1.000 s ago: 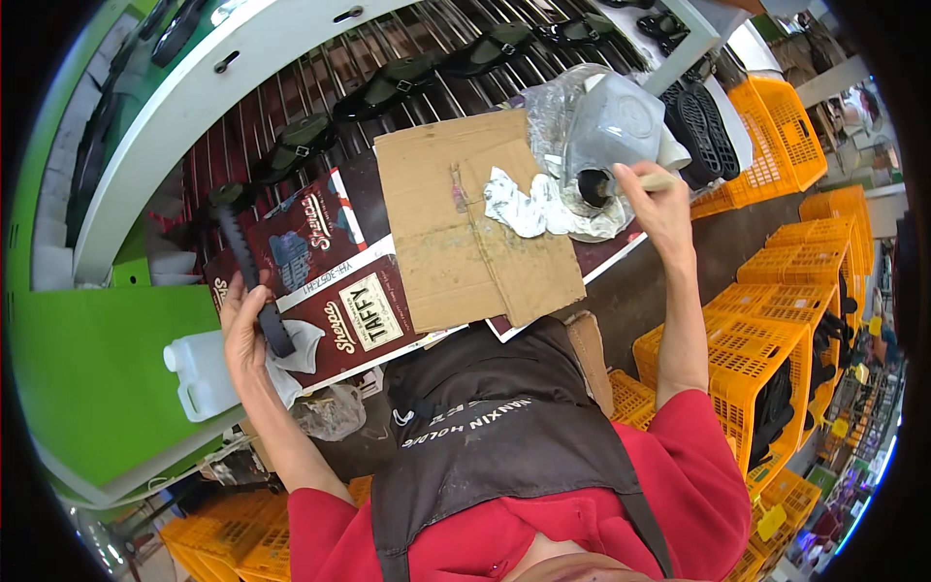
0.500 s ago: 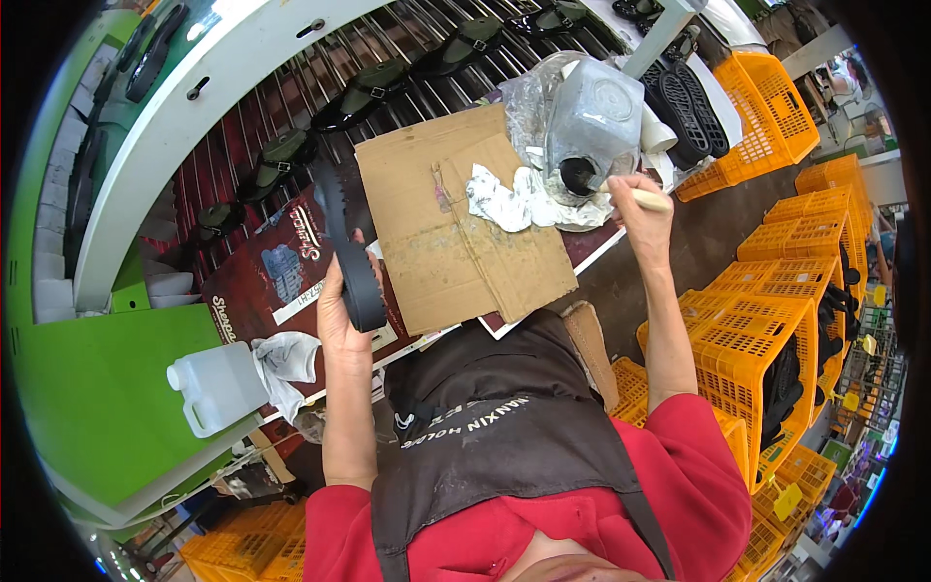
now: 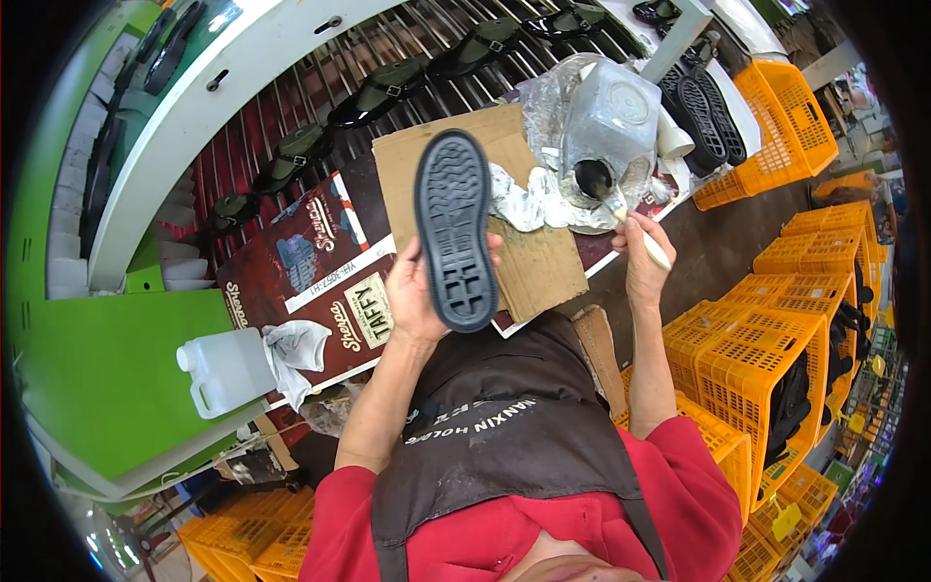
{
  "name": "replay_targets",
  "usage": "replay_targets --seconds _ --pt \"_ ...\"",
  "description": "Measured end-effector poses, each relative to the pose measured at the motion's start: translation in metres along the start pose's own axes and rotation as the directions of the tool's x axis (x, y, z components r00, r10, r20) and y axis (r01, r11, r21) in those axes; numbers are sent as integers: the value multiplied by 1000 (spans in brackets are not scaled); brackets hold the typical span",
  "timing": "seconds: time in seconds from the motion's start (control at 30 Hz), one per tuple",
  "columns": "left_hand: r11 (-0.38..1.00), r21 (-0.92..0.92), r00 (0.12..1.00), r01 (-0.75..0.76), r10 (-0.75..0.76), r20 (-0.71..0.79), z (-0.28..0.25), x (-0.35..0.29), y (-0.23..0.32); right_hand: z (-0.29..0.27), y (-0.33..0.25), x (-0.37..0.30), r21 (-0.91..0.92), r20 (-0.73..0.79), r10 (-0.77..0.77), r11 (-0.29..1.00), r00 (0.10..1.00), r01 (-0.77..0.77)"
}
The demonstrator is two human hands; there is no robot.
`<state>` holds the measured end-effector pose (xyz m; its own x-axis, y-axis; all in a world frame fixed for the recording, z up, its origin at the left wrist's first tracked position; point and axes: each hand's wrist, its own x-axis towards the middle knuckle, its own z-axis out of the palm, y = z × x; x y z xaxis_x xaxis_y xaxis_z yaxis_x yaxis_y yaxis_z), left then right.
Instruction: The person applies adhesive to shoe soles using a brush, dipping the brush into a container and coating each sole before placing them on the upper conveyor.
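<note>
My left hand (image 3: 417, 291) holds up a dark shoe sole (image 3: 456, 231), tread side facing me, above a flattened brown cardboard sheet (image 3: 529, 257) on the bench. My right hand (image 3: 645, 257) grips a pale brush handle (image 3: 635, 228) whose tip is dipped into the dark opening of a cut-open grey plastic jug (image 3: 609, 131). The jug sits in crumpled clear plastic, with a crumpled white rag (image 3: 524, 199) beside it. I wear a dark apron over red sleeves.
Dark sandals (image 3: 378, 92) ride a slatted conveyor behind the bench. A white jerrycan (image 3: 225, 371) with a rag lies at the left by printed red cardboard (image 3: 310, 281). Several black soles (image 3: 703, 112) lie at the far right. Orange crates (image 3: 766, 339) stack at my right.
My left hand has lifted the sole from the left side toward the centre and turned it tread-up. The right hand stays at the jug with the brush.
</note>
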<state>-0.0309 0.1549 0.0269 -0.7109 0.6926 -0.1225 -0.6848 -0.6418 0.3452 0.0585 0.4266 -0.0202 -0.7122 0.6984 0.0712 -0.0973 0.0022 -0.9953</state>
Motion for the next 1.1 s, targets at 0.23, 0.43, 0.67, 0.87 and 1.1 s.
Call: replay_targets --seconds 0.23,0.43,0.67,0.87,1.1 --pt "974 218 998 60 -55 -29 1 -3 -16 -13 -17 -19 22 -55 -59 998 997 60" --pt "942 322 995 93 -99 4 9 -6 -25 13 -49 -36 446 205 -18 892 979 -77" --pt "928 327 981 180 -193 8 14 -15 -34 56 -46 -36 369 269 12 922 963 -115" --pt "934 319 986 158 -165 -4 12 -11 -25 64 -49 -51 266 436 160 917 886 -296" --pt "957 286 993 51 -17 -121 2 2 -18 75 -57 -73 220 505 189 915 842 -338"
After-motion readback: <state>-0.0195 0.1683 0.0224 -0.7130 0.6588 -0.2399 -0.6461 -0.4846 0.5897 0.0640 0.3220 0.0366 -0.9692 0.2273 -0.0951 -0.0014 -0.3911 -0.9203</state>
